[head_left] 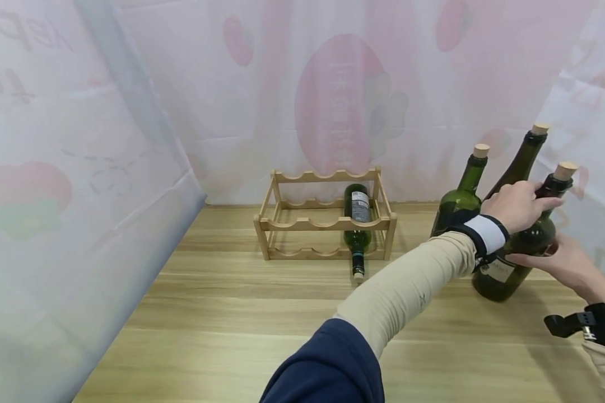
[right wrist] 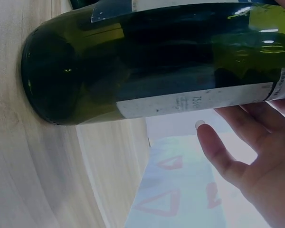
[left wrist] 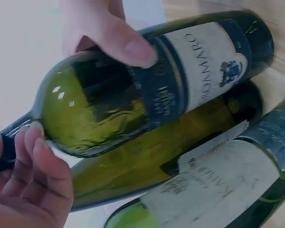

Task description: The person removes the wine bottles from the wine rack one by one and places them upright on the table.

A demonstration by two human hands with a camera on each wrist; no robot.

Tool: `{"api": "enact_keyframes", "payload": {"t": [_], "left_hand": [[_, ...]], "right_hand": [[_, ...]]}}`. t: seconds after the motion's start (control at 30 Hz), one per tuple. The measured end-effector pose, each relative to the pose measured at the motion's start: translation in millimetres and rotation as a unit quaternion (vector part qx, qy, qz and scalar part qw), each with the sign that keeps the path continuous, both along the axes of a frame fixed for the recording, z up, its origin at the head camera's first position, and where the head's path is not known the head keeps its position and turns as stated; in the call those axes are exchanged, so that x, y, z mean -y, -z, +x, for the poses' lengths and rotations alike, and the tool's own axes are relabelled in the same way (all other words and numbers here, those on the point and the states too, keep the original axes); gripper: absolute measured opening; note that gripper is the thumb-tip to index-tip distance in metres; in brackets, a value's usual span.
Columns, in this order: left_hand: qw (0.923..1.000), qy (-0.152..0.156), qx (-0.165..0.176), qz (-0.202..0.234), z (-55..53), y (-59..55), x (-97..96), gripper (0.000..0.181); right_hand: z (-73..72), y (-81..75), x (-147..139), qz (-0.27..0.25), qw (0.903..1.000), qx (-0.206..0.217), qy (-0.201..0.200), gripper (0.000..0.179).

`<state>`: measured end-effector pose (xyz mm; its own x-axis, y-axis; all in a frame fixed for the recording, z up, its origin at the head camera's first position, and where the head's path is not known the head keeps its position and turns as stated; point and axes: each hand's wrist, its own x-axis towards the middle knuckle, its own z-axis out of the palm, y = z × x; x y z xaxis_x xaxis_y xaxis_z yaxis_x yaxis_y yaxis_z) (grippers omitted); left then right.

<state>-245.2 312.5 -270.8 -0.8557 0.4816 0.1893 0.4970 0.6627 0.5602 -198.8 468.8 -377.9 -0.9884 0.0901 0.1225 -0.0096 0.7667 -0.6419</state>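
Observation:
A dark green corked wine bottle (head_left: 531, 238) stands in front of two others at the right of the table. My left hand (head_left: 516, 206) grips its neck, with fingers curled round it in the left wrist view. My right hand (head_left: 567, 262) holds the body from the right side, its thumb lying across the blue-and-white label (left wrist: 199, 61). Seen from the right wrist, the right hand (right wrist: 261, 147) has fingers against the glass beside a narrow back label (right wrist: 194, 100). Just behind are a green bottle (head_left: 464, 198) and a taller dark bottle (head_left: 516, 162), both corked.
A low wooden wine rack (head_left: 325, 225) stands at the back middle. One corked bottle (head_left: 358, 238) lies in its right-hand slot, neck toward me. White printed sheeting (head_left: 262, 112) hangs behind the table (head_left: 222, 313) and down both sides.

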Motion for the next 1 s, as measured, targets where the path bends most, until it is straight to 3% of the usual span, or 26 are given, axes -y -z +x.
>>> {"api": "enact_keyframes", "payload": {"t": [0.23,0.37,0.6,1.0], "left_hand": [[0.9986,-0.002,-0.048,-0.021,-3.5,8.7,-5.5,0.024],[0.9987,-0.005,-0.046,-0.021,-4.3,11.0,-7.4,0.031],[0.9984,-0.013,-0.05,-0.023,-6.4,14.4,-8.7,0.03],[0.9994,-0.002,-0.032,-0.011,-5.9,16.0,-8.2,0.031]], "right_hand": [[-0.5,8.4,-5.3,-0.037,0.9991,-0.012,-0.014,0.043],[0.4,11.7,-7.2,-0.038,0.9991,-0.013,-0.01,0.04],[-1.4,13.5,-5.9,-0.024,0.9997,0.0,0.008,0.037],[-0.6,15.5,-5.5,-0.032,0.9994,-0.009,0.005,0.033]]}}
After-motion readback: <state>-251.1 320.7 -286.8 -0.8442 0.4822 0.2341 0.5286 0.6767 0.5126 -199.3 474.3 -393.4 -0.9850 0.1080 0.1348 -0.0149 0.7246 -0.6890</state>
